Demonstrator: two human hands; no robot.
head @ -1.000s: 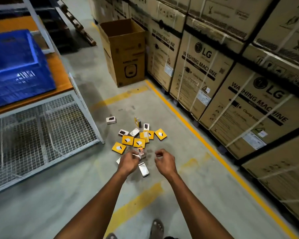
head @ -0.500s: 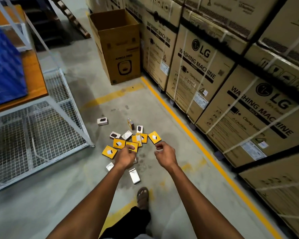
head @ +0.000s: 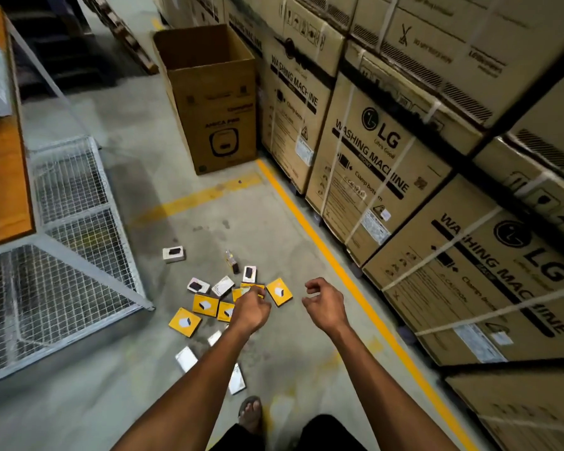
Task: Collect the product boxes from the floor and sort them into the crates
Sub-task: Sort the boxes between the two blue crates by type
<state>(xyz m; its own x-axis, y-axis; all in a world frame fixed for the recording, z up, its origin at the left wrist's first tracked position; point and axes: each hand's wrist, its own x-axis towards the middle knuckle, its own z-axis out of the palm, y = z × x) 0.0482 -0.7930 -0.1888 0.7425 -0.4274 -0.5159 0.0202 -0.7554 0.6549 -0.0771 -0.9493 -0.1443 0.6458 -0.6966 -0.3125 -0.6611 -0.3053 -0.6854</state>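
Many boxes (head: 205,305): yellow and white, scattered on floor (head: 183,177).
Left hand (head: 250,309): over the pile; whether it grips a box, cannot tell.
Right hand (head: 325,304): fingers loosely curled, holding nothing.

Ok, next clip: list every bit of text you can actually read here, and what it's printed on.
"LG" and "WASHING MACHINE": on the big strapped cartons along the right wall.
"Life's Good" and "Clamp bottom": smaller print on the same cartons, just legible.
Open cardboard box: its print is too blurred to read surely.
Small product boxes on the floor: pictures only, no legible text.
White stickers on the cartons: too small.
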